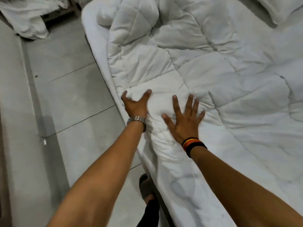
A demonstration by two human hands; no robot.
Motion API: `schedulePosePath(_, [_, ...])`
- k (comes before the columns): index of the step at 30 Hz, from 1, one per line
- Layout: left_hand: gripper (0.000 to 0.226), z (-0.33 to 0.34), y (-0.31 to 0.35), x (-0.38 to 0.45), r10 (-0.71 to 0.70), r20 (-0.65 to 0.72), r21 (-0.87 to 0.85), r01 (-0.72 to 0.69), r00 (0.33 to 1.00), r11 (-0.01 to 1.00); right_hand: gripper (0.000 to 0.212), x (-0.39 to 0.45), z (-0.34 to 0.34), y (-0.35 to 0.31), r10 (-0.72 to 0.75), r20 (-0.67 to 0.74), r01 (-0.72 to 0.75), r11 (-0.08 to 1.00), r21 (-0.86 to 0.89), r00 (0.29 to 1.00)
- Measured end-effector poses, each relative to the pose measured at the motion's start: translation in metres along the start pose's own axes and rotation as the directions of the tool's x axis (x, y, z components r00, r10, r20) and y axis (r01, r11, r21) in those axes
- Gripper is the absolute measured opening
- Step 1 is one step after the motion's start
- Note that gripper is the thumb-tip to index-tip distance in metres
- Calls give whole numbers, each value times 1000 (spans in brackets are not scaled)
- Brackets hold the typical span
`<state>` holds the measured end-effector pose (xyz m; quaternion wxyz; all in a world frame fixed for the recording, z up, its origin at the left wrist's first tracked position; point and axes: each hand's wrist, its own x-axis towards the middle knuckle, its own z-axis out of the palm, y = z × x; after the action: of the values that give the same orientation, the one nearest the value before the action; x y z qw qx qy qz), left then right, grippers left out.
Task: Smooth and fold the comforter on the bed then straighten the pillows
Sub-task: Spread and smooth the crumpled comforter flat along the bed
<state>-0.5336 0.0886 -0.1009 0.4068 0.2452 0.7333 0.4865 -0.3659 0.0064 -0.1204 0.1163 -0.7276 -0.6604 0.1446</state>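
A white quilted comforter (205, 66) lies rumpled across the bed, bunched in folds toward the far left corner. My left hand (136, 106), with a metal watch on its wrist, presses flat on the comforter's near left edge, fingers spread. My right hand (184, 119), wearing striped wristbands, lies palm down on the comforter just to the right, fingers apart. Neither hand grips the fabric. A white pillow (278, 10) shows at the top right corner, partly cut off by the frame.
The mattress edge (101, 51) runs diagonally along the left of the bed. A pale tiled floor (70, 99) lies beside it. A heap of white linen (27, 18) sits at the top left. My sandalled foot (146, 187) stands by the bed.
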Motion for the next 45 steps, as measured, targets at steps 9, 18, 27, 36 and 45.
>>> schedulePosePath(9, [123, -44, 29, 28, 7, 116, 409, -54, 993, 911, 82, 14, -3, -16, -14, 257, 23, 999, -33, 966])
schedulePosePath(18, [131, -2, 88, 154, 277, 109, 551, -290, 955, 783, 74, 138, -19, -64, -110, -35, 106, 990, -95, 993])
schedulePosePath(27, [162, 83, 116, 310, 111, 425, 581, -365, 898, 728, 99, 254, 79, -104, 192, 241, -142, 967, -209, 951])
schedulePosePath(36, [112, 29, 207, 430, 496, 410, 271, -621, 766, 735, 89, 325, 75, -181, 155, 143, -154, 988, -12, 978])
schedulePosePath(45, [157, -6, 222, 426, -42, 471, 425, -185, 881, 886, 80, 348, 23, -224, 161, -11, -158, 975, 158, 987])
